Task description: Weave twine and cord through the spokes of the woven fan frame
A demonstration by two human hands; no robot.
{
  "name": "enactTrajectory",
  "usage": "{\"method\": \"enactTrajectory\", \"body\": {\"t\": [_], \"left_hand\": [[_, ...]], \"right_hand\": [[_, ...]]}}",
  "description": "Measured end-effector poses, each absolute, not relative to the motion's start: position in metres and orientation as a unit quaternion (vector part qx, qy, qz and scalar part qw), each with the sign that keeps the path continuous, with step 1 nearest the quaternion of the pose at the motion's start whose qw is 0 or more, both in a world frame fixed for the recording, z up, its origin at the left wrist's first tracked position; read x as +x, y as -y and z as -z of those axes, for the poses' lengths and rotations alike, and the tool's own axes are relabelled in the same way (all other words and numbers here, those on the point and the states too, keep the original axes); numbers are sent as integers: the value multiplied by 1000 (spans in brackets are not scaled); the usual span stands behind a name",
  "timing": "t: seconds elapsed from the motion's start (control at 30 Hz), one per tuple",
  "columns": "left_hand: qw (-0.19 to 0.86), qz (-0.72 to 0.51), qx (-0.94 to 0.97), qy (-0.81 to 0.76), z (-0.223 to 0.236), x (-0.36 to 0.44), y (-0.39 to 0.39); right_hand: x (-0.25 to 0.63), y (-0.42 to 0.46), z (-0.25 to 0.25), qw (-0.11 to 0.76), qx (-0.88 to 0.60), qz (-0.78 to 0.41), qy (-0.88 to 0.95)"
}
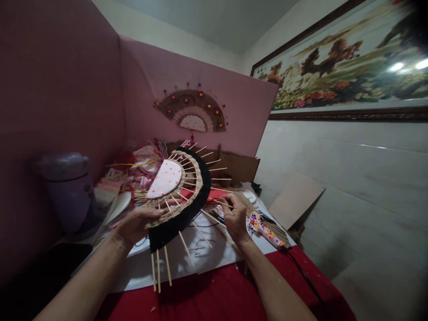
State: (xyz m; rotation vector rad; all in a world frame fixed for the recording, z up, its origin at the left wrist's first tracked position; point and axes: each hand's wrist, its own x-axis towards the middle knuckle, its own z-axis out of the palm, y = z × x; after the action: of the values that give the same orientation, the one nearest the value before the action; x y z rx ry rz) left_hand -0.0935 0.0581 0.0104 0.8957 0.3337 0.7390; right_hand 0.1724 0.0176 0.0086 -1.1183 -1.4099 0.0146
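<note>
A half-round craft fan [204, 180] is held up over the table, tilted, its sticks pointing outward. It has a dotted white half-disc [165, 179] in the middle, a braided twine band and a black outer band. My left hand [142, 218] grips the fan's lower left edge, with some fingers hidden behind it. At the right, my right hand [235, 216] is closed in a pinch on one of the thin wooden sticks [220, 203] that stick out past the black band. The far ends of several other sticks hang free.
A flower-patterned glue gun [264, 229] with a cord lies right of my right hand. Pink fabric scraps [143, 165] and cardboard [239, 166] are piled behind. A lidded purple container [72, 191] stands left. Another decorated fan [194, 109] hangs on the pink panel. A red cloth [214, 294] covers the front.
</note>
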Motion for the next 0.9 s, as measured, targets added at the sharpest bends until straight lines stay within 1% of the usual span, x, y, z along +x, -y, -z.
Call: {"method": "enactTrajectory", "body": {"t": [0.33, 0.6, 0.9], "left_hand": [[815, -352, 423, -181, -13, -92, -57], [823, -348, 418, -161, -11, -91, -59], [825, -350, 415, -161, -13, -92, -56]], "right_hand": [[172, -18, -8, 614, -494, 12, 616], [171, -16, -8, 614, -492, 5, 618], [174, -13, -7, 627, -494, 119, 590]]}}
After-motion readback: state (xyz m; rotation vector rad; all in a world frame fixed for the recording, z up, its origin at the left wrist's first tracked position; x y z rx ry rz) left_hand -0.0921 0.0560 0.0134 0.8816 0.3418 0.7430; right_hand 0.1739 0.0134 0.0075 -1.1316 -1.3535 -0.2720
